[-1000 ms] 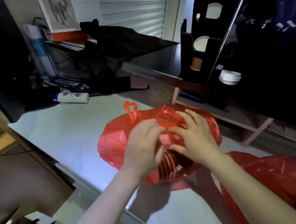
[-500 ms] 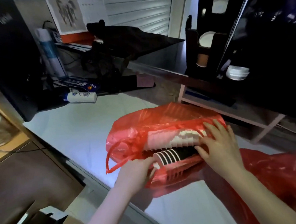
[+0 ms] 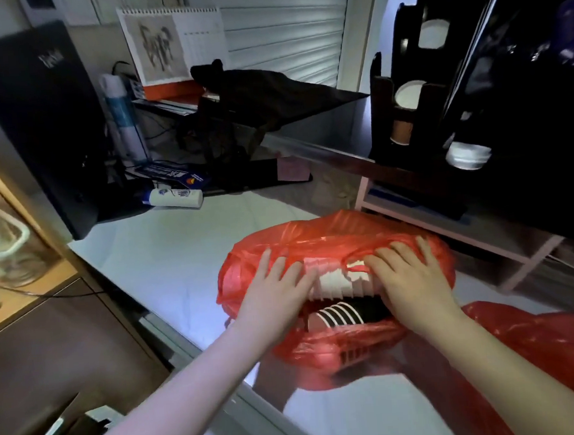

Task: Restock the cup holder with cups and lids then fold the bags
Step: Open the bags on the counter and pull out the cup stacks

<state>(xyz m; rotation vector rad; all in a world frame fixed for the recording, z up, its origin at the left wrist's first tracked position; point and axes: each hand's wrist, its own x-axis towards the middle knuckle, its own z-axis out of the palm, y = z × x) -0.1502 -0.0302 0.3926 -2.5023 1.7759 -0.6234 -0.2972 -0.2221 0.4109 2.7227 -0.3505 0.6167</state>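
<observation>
Up from the lower lip of the red bag [image 3: 330, 235] since the earlier frame: left hand [image 3: 276, 292], now at 9 o'clock of the opening, fingers straight and spread, pressing plastic and the white cup stack [image 3: 333, 281]. Right hand [image 3: 407, 277] at 3 o'clock, fingers flat on the bag, gripping nothing. Dark cup stack [image 3: 342, 314] just below, at 6 o'clock. Bag lying on the counter [image 3: 167, 258]; cup holder [image 3: 403, 109] at 1 o'clock, well apart.
</observation>
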